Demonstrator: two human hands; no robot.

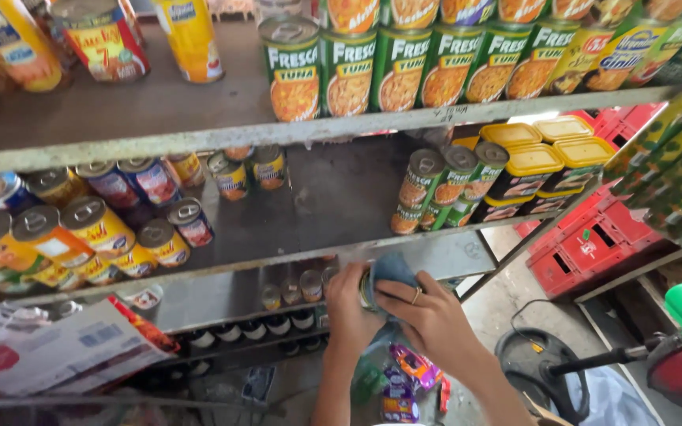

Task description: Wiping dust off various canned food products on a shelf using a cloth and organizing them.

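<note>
While the left hand (350,304) gripped a small can (368,289) just below the middle shelf (317,256), the right hand (428,312) pressed a blue cloth (392,270) over its top, seemingly mid-wipe; turning the can looked needed next.

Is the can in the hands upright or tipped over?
Tipped: the can lies sideways in the left hand, its round end showing, while the right hand presses a blue cloth on it.

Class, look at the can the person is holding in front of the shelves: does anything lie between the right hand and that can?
Yes. A blue cloth lies between the right hand and the can; the left hand grips the can directly.
</note>
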